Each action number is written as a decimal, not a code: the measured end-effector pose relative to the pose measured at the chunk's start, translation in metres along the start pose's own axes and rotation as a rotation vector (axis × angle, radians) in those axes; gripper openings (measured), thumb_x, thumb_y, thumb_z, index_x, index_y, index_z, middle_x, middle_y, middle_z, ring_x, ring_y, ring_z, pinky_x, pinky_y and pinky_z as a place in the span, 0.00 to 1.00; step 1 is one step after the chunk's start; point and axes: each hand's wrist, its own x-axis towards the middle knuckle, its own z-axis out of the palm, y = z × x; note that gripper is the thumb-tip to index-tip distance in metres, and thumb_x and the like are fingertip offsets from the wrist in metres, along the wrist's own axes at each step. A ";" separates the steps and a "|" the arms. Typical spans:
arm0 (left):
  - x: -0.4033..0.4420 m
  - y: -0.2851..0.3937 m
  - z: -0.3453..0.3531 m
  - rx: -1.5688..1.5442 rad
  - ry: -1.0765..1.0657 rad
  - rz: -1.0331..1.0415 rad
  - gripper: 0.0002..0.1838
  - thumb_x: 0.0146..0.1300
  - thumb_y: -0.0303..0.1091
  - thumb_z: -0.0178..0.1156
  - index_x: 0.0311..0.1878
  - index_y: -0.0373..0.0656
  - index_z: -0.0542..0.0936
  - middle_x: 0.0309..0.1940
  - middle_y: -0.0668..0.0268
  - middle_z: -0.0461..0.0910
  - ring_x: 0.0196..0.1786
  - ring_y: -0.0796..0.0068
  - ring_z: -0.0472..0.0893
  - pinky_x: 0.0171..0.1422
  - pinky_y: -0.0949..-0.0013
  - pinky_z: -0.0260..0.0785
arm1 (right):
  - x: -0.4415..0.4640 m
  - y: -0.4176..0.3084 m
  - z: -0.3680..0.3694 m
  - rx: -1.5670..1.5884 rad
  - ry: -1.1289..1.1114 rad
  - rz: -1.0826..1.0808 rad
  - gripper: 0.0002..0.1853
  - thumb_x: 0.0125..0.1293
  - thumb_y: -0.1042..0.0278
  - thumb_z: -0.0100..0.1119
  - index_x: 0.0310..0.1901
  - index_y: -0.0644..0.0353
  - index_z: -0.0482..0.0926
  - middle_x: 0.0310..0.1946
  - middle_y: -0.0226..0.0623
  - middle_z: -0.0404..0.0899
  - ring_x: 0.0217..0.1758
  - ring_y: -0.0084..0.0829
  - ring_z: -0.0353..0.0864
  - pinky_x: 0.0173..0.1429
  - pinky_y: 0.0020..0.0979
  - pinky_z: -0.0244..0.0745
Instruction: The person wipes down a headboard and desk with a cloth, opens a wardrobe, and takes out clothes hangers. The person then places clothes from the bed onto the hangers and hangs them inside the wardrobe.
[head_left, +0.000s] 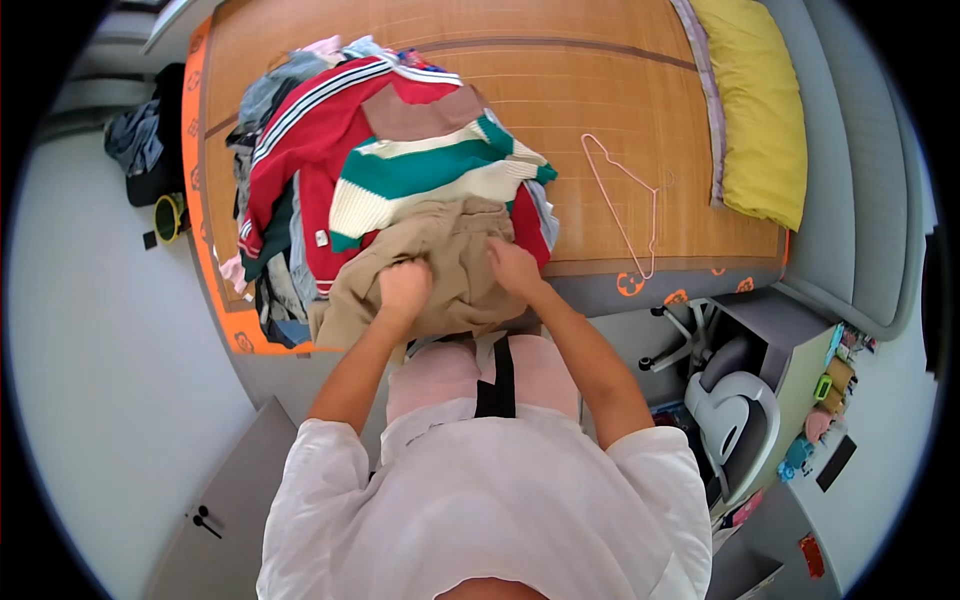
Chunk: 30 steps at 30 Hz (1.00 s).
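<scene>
One pair of tan, crumpled trousers (455, 270): left hand (405, 288) clutching, right hand (512, 267) touching, its grip I can't tell from here. One pink hanger (612, 212) lies apart.

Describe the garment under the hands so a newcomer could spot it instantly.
A heap of clothes lies on the bed. At its near edge, the left hand and right hand touch the tan garment. Its plain colour sets it apart from the green-and-cream striped sweater just beyond.
</scene>
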 end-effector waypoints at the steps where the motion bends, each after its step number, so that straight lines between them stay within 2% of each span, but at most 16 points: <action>1: 0.010 0.024 -0.014 -0.060 0.035 0.021 0.06 0.61 0.36 0.57 0.33 0.45 0.78 0.29 0.58 0.85 0.32 0.57 0.86 0.39 0.54 0.77 | 0.003 0.015 -0.011 0.061 0.114 -0.001 0.16 0.70 0.62 0.52 0.56 0.56 0.77 0.41 0.53 0.83 0.46 0.56 0.81 0.50 0.51 0.75; 2: 0.021 0.042 -0.016 -0.078 0.086 0.106 0.05 0.61 0.34 0.56 0.33 0.45 0.77 0.30 0.59 0.84 0.33 0.57 0.85 0.37 0.54 0.76 | 0.004 0.020 -0.033 0.073 0.188 0.077 0.13 0.69 0.65 0.52 0.50 0.57 0.80 0.43 0.51 0.83 0.49 0.54 0.81 0.52 0.49 0.75; 3: 0.034 0.062 -0.017 -0.072 0.080 0.122 0.05 0.61 0.34 0.56 0.33 0.45 0.77 0.30 0.59 0.84 0.33 0.57 0.85 0.37 0.54 0.76 | 0.011 0.056 -0.032 0.064 0.310 0.055 0.11 0.68 0.66 0.54 0.48 0.59 0.80 0.42 0.50 0.83 0.48 0.53 0.81 0.52 0.48 0.75; 5: 0.064 0.103 -0.014 -0.137 0.131 0.293 0.04 0.59 0.32 0.57 0.34 0.44 0.77 0.32 0.60 0.82 0.37 0.59 0.84 0.39 0.55 0.75 | 0.016 0.106 -0.060 0.084 0.440 0.079 0.08 0.67 0.68 0.54 0.43 0.61 0.79 0.40 0.52 0.81 0.46 0.53 0.80 0.51 0.50 0.74; 6: 0.079 0.124 -0.014 -0.135 0.117 0.306 0.04 0.59 0.32 0.57 0.34 0.44 0.77 0.32 0.60 0.82 0.37 0.59 0.84 0.39 0.55 0.75 | 0.017 0.125 -0.076 0.089 0.443 0.098 0.08 0.67 0.68 0.54 0.43 0.61 0.79 0.40 0.52 0.81 0.46 0.53 0.80 0.51 0.50 0.74; 8: 0.107 0.167 -0.012 -0.184 0.150 0.425 0.04 0.58 0.31 0.57 0.36 0.44 0.77 0.35 0.61 0.80 0.42 0.59 0.82 0.43 0.56 0.74 | 0.015 0.162 -0.111 0.021 0.533 0.276 0.08 0.66 0.69 0.56 0.42 0.63 0.79 0.39 0.52 0.80 0.47 0.53 0.79 0.52 0.49 0.73; 12: 0.157 0.231 0.019 -0.190 0.099 0.449 0.05 0.58 0.30 0.57 0.38 0.43 0.78 0.37 0.60 0.78 0.44 0.59 0.81 0.46 0.57 0.73 | 0.023 0.256 -0.156 0.123 0.578 0.463 0.09 0.64 0.70 0.59 0.43 0.63 0.78 0.40 0.50 0.79 0.48 0.52 0.78 0.52 0.48 0.74; 14: 0.173 0.254 0.026 -0.185 0.061 0.451 0.05 0.58 0.30 0.57 0.38 0.43 0.78 0.38 0.59 0.78 0.45 0.59 0.80 0.47 0.57 0.73 | 0.027 0.283 -0.174 -0.009 0.652 0.567 0.09 0.64 0.70 0.59 0.45 0.61 0.78 0.43 0.49 0.79 0.50 0.50 0.78 0.52 0.47 0.74; 17: 0.189 0.272 0.035 -0.177 0.004 0.444 0.06 0.58 0.29 0.57 0.39 0.42 0.78 0.40 0.58 0.78 0.48 0.58 0.80 0.50 0.58 0.74 | 0.039 0.296 -0.190 -0.050 0.676 0.682 0.10 0.63 0.71 0.59 0.46 0.60 0.78 0.45 0.47 0.79 0.52 0.48 0.78 0.53 0.47 0.75; 21: 0.189 0.272 0.043 -0.164 -0.043 0.413 0.06 0.59 0.30 0.58 0.38 0.41 0.77 0.38 0.57 0.78 0.45 0.56 0.80 0.47 0.57 0.75 | 0.055 0.308 -0.192 -0.186 0.653 0.685 0.09 0.61 0.72 0.60 0.44 0.60 0.78 0.44 0.47 0.79 0.50 0.48 0.79 0.51 0.48 0.76; 23: 0.183 0.261 0.045 -0.179 -0.042 0.383 0.06 0.60 0.30 0.57 0.39 0.40 0.77 0.37 0.57 0.78 0.44 0.55 0.80 0.46 0.56 0.75 | 0.060 0.302 -0.197 -0.102 0.520 0.868 0.09 0.59 0.73 0.62 0.41 0.60 0.79 0.40 0.47 0.80 0.45 0.48 0.81 0.49 0.48 0.77; 24: 0.180 0.255 0.045 -0.182 -0.062 0.358 0.05 0.60 0.30 0.58 0.38 0.40 0.77 0.37 0.57 0.78 0.43 0.55 0.81 0.45 0.56 0.75 | 0.059 0.303 -0.193 -0.101 0.515 0.861 0.09 0.59 0.73 0.62 0.41 0.60 0.79 0.40 0.47 0.80 0.45 0.48 0.81 0.49 0.48 0.77; 26: 0.175 0.246 0.044 -0.184 -0.068 0.325 0.05 0.60 0.30 0.58 0.38 0.40 0.78 0.36 0.57 0.78 0.42 0.55 0.81 0.44 0.56 0.75 | 0.055 0.301 -0.190 -0.172 0.508 0.669 0.08 0.57 0.74 0.61 0.39 0.60 0.79 0.36 0.46 0.81 0.40 0.49 0.81 0.46 0.47 0.76; 27: 0.170 0.241 0.041 -0.200 -0.033 0.309 0.06 0.60 0.30 0.58 0.39 0.41 0.78 0.36 0.57 0.78 0.42 0.55 0.81 0.44 0.56 0.75 | 0.055 0.292 -0.191 -0.170 0.507 0.655 0.08 0.57 0.74 0.61 0.39 0.60 0.79 0.36 0.46 0.81 0.40 0.49 0.81 0.46 0.47 0.76; 29: 0.164 0.229 0.036 -0.210 0.013 0.270 0.06 0.60 0.29 0.58 0.39 0.41 0.78 0.36 0.58 0.78 0.43 0.56 0.81 0.44 0.55 0.75 | 0.061 0.267 -0.189 0.158 0.541 0.623 0.07 0.59 0.70 0.64 0.37 0.61 0.79 0.30 0.44 0.79 0.35 0.42 0.81 0.42 0.41 0.75; 30: 0.160 0.222 0.031 -0.199 0.026 0.254 0.06 0.60 0.29 0.58 0.39 0.41 0.79 0.36 0.58 0.78 0.43 0.56 0.80 0.44 0.56 0.74 | 0.067 0.261 -0.178 0.162 0.531 0.602 0.07 0.59 0.70 0.64 0.37 0.61 0.79 0.30 0.44 0.79 0.35 0.42 0.81 0.42 0.41 0.75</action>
